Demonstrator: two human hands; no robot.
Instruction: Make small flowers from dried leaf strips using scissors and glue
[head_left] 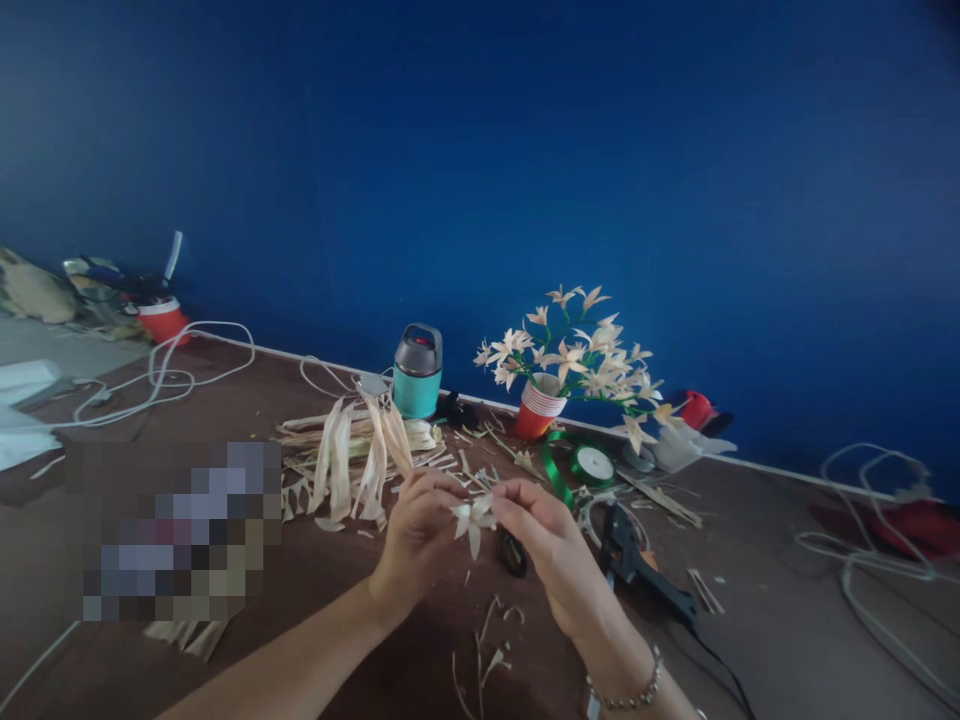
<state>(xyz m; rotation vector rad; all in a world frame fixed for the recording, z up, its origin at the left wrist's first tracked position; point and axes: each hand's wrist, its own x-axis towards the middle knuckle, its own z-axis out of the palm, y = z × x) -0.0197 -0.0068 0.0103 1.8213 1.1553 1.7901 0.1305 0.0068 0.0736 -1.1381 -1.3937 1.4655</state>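
My left hand point(417, 535) and my right hand point(547, 545) meet over the brown table point(772, 610), fingers pinched together on a small pale straw flower point(472, 517) held between them. Its petals stick out below my fingertips. A bead bracelet point(630, 692) circles my right wrist. Just behind my hands lies a heap of pale dried leaf strips point(356, 450), and loose curled scraps point(484, 650) lie under my forearms.
A red cup point(538, 410) holds a bunch of finished straw flowers point(577, 355). Beside it are a teal flask point(417, 372), a green ribbon roll point(589, 465), a black glue gun point(637, 565) and white cables point(161, 375). A blue wall rises behind.
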